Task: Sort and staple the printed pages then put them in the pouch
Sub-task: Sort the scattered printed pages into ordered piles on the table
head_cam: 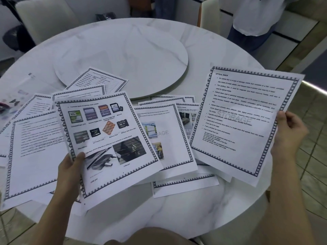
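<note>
My left hand (70, 167) pinches the memory-card page (106, 131), my right hand (288, 131) the optical-discs page (238, 112): light, limp sheets, I judge, best gripped near an edge.

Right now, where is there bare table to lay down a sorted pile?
Most of the turntable is bare, as is the table rim beyond it. A smaller bare patch lies at the near edge, between left hand and right hand. Crowded: loose pages cover the left and middle, right up to the turntable.
</note>
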`<state>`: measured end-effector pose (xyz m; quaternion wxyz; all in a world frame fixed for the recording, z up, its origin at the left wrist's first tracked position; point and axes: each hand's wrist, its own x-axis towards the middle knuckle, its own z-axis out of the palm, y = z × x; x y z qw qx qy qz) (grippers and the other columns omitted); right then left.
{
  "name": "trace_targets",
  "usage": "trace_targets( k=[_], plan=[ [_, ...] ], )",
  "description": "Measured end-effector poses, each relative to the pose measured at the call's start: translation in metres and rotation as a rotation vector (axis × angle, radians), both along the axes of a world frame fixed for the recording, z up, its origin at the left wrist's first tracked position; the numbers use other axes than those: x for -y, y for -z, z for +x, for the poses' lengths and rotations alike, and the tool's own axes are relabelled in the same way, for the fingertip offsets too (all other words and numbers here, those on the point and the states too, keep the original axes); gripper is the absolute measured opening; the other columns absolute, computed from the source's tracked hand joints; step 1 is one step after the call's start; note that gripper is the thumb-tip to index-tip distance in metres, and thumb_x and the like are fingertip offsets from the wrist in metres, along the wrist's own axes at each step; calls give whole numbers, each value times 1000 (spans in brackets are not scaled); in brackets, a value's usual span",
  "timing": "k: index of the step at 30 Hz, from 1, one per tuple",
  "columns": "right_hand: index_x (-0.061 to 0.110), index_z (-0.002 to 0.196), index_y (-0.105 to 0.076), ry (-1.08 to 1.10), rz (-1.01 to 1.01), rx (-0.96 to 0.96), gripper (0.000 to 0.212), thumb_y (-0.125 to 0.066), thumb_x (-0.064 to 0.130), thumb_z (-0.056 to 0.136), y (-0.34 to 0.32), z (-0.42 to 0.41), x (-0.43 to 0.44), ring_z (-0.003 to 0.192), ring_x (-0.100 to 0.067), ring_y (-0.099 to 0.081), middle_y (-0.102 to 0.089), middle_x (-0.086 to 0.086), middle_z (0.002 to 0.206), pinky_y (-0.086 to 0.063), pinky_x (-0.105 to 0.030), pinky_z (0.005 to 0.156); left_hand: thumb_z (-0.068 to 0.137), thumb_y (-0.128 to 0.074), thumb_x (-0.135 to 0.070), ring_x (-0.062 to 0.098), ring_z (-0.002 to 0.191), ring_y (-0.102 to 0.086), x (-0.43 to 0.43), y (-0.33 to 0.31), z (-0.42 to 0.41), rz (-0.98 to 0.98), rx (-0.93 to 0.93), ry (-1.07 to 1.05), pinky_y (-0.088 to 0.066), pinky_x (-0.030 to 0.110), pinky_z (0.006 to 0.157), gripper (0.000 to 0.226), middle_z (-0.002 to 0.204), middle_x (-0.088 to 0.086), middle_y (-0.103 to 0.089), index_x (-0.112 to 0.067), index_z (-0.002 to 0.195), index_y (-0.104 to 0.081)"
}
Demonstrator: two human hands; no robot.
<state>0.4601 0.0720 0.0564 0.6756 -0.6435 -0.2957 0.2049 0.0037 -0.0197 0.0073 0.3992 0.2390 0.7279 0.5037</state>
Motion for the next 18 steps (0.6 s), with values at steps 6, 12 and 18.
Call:
trace_targets(
  k=[6,12,18],
  plan=[
    [30,82,-58,6,12,20,7,-65,32,83,-9,2,0,81,4,-60,-61,11,87,-52,-21,89,99,-42,-15,29,97,-56,2,0,-12,5,-2,-45,-41,39,88,31,111,14,-58,-5,127,-50],
    [32,74,-62,8,59,-1,38,-67,63,52,-21,8,0,86,-6,-64,-65,15,81,-54,-28,89,98,-42,-15,29,96,-55,8,2,-25,3,-5,-85,-40,38,87,32,110,14,-57,-5,128,-49],
    [26,82,-62,24,-16,-16,4,-64,26,86,-10,-2,-12,100,-17,-64,-65,7,90,-53,-32,93,98,-41,-13,22,79,-58,9,3,-27,8,3,-101,-39,36,86,32,109,14,-56,-4,128,-49]
  ],
)
